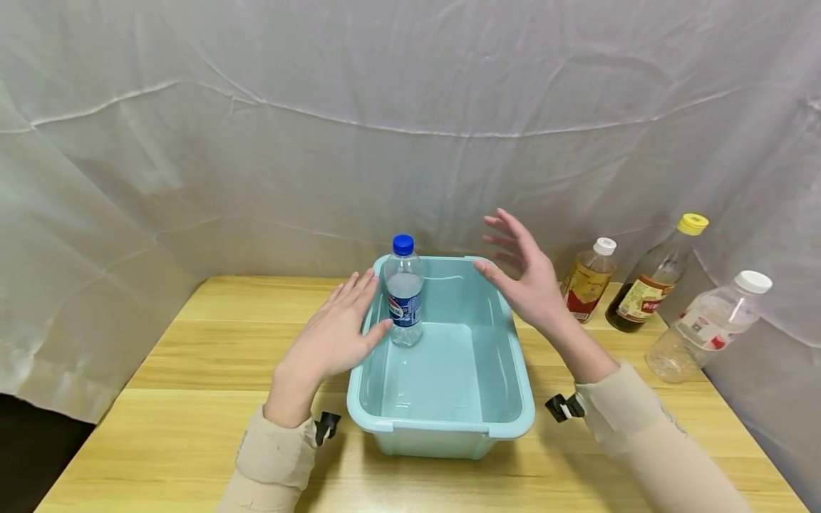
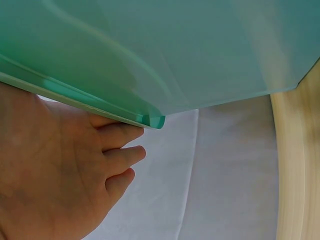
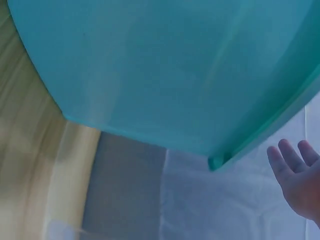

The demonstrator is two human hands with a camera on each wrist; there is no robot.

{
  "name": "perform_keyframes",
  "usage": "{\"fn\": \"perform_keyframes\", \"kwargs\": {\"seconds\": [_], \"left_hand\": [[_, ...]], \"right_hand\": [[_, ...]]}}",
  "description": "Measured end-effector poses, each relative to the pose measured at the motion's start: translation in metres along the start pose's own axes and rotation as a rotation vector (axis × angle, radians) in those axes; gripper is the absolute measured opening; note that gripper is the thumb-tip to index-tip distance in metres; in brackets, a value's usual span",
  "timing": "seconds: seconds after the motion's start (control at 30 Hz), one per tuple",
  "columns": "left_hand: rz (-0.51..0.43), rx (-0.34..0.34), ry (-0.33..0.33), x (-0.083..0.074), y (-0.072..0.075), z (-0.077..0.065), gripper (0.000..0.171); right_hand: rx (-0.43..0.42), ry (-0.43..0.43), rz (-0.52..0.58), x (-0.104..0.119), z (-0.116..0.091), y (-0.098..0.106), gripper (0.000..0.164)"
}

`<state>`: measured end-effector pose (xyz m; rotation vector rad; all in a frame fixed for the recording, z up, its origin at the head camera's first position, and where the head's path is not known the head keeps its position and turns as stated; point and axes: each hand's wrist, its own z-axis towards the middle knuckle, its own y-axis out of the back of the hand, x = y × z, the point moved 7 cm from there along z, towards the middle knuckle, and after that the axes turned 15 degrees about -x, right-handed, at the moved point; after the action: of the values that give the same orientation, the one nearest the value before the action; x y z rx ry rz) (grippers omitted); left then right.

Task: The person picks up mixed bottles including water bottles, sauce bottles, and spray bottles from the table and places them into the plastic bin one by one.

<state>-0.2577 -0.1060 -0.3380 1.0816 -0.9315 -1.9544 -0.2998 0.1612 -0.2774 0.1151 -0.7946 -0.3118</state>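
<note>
Flanking the tub (image 1: 439, 427) on the table (image 1: 192, 356): left hand (image 1: 336, 329) at its left edge, back upward, fingers straight, slightly spread, thumb angled toward the bottle (image 1: 404, 308) standing inside, far left. Right hand (image 1: 531, 281) raised near the far right corner, fingers loosely bent, thumb apart. Left-edge contact unclear.

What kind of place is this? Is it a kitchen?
Probably not a kitchen; it looks more like a little indoor set-up corner. A wrinkled grey cloth hangs behind a wooden table, where a light-blue tub stands.
</note>
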Motion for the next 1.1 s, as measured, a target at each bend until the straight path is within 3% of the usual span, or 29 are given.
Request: {"fn": "perform_keyframes", "kwargs": {"seconds": [0.3, 0.5, 0.7, 0.93, 1.1], "left_hand": [[-0.004, 0.0, 0.003, 0.0, -0.001, 0.0, 0.08], [0.0, 0.004, -0.003, -0.001, -0.001, 0.0, 0.08], [0.0, 0.0, -0.004, -0.001, -0.001, 0.001, 0.08], [-0.005, 0.003, -0.001, 0.0, -0.001, 0.0, 0.081], [-0.009, 0.008, 0.005, 0.0, -0.002, -0.001, 0.08]], "right_hand": [[-0.216, 0.015, -0.044, -0.032, -0.007, 0.041, 0.077], [-0.298, -0.047, -0.096, -0.06, -0.02, 0.063, 0.073], [-0.301, -0.139, -0.212, -0.081, -0.035, 0.076, 0.069], [-0.272, -0.195, -0.268, -0.119, -0.047, 0.088, 0.072], [-0.237, -0.222, -0.25, -0.105, -0.051, 0.086, 0.07]]}}
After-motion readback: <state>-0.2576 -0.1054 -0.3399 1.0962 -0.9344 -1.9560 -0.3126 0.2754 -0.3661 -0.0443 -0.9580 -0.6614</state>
